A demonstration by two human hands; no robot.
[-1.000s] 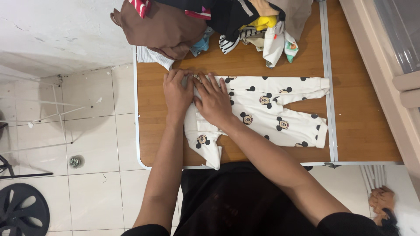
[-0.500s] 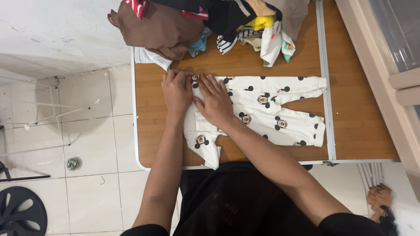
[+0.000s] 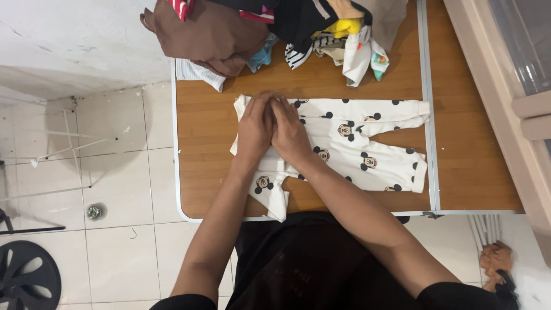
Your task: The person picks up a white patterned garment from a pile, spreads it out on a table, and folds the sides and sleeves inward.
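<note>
A white baby sleepsuit with black dots and cartoon mouse faces (image 3: pixel 356 143) is laid flat on the wooden counter with a metal rim (image 3: pixel 206 143). The left hand (image 3: pixel 254 127) and right hand (image 3: pixel 290 135) are pressed flat, side by side, on its upper part, fingers extended, nothing gripped. A heap of mixed clothes (image 3: pixel 270 28) is piled at the counter's far edge, just beyond the sleepsuit.

A baby suit (image 3: pixel 356 146) lies flat on the counter (image 3: pixel 206 172), its legs pointing right. Both hands rest side by side on its left part, the left hand (image 3: pixel 254 127) touching the right hand (image 3: pixel 288 133). Behind the suit, at the counter's far edge, sits a pile of clothes (image 3: pixel 270 31).
</note>
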